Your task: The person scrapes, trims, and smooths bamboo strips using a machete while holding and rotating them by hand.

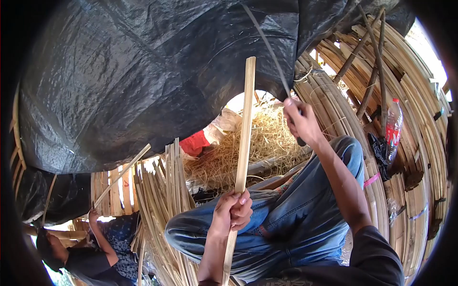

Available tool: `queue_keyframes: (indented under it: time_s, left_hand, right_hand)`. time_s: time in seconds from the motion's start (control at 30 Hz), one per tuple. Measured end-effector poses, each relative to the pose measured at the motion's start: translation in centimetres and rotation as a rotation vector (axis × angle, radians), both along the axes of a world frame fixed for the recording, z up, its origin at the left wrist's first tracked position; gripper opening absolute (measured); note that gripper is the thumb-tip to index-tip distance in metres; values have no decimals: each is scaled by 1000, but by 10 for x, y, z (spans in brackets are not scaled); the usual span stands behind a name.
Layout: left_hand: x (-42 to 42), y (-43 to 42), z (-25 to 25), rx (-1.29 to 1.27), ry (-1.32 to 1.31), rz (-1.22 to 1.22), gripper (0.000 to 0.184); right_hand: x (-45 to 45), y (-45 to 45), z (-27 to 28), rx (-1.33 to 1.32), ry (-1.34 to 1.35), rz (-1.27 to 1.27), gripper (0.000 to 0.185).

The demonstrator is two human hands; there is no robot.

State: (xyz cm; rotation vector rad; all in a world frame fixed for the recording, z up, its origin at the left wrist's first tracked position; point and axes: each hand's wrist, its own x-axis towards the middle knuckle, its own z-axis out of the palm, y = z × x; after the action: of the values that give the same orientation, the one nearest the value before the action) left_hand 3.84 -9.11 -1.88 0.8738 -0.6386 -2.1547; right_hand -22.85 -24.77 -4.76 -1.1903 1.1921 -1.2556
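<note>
My left hand (232, 212) is wrapped round the lower part of a long pale bamboo strip (245, 124), which stands nearly upright over my crossed legs in blue jeans (296, 219). To the right of the strip, my right hand (301, 121) grips the dark handle of a long thin knife (269, 47). Its blade points up and to the left, apart from the strip's upper end. Behind the strip lies a heap of thin shavings (272, 138).
Black plastic sheeting (119, 76) hangs overhead. Split bamboo (164, 190) is stacked at my left, and more bamboo slats (334, 105) line the right, with a red-labelled bottle (393, 128). At lower left, another person (90, 257) holds a strip (121, 176).
</note>
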Motion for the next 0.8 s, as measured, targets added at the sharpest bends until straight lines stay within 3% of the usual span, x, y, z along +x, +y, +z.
queue_keyframes:
  time_s: [0.07,0.17,0.3,0.37,0.57,0.67,0.8]
  left_hand:
    - [-2,-4,-8,-15,-31,21,25]
    - [-10,-4,-11,-9,-117,52,24]
    - [-17,-2,-27,10,-231,38,25]
    - [-21,-5,-29,-116,-209,-23,31]
    - [-27,-4,-32,-244,-243,-229,44]
    - [-30,2,-34,-261,-242,-252,37]
    - [-35,4,-27,-190,-338,-171,27]
  right_hand:
    - [14,11,-1,71,-89,135,42]
    - [38,31,12,99,-174,362,37]
    - [47,37,-2,184,-124,453,29]
    - [44,35,-2,209,-194,471,28]
    - [17,13,16,134,-324,108,21]
    - [-9,0,22,95,-344,-76,16]
    - [-21,2,19,97,-226,-185,28]
